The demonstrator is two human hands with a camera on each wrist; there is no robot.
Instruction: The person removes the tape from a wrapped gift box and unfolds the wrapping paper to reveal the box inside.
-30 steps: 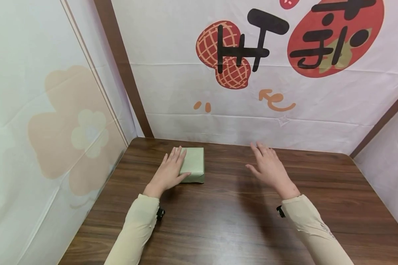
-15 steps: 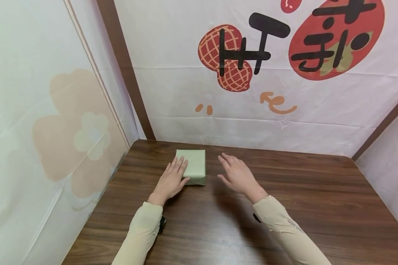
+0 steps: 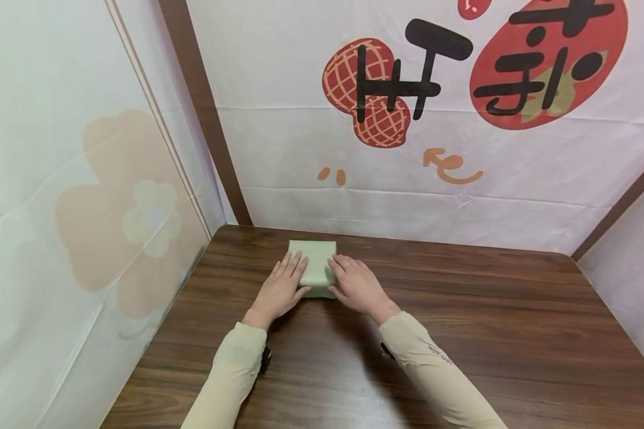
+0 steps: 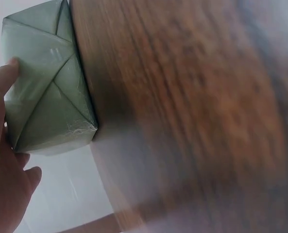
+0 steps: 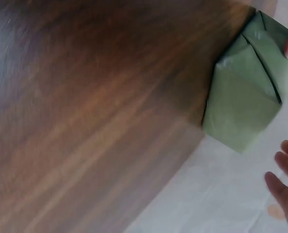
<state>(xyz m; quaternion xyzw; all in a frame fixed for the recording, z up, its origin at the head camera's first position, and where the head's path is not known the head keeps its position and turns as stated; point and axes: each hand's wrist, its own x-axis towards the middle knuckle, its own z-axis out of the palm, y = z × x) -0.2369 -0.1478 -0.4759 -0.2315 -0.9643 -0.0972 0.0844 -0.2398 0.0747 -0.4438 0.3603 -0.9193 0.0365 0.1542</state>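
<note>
A small box wrapped in pale green paper [image 3: 315, 268] lies near the back of the brown table, its folded end showing in the left wrist view. My left hand [image 3: 280, 287] is at its left side, fingers extended over the top's left edge. In the left wrist view the left thumb [image 4: 5, 75] touches the folded front face. On the other side, my right hand [image 3: 358, 285] reaches toward the box's right edge with fingers extended. The right wrist view shows a gap between the right fingers [image 5: 279, 187] and the box.
The brown wood-grain table [image 3: 461, 333] spreads out to the right and front. A white printed cloth wall [image 3: 279, 131] stands behind its back edge, and another cloth wall [image 3: 86, 250] runs along the left.
My right hand has moved left across the table to the box's right side. My left hand has stayed at the left of the box, which rests in about the same place.
</note>
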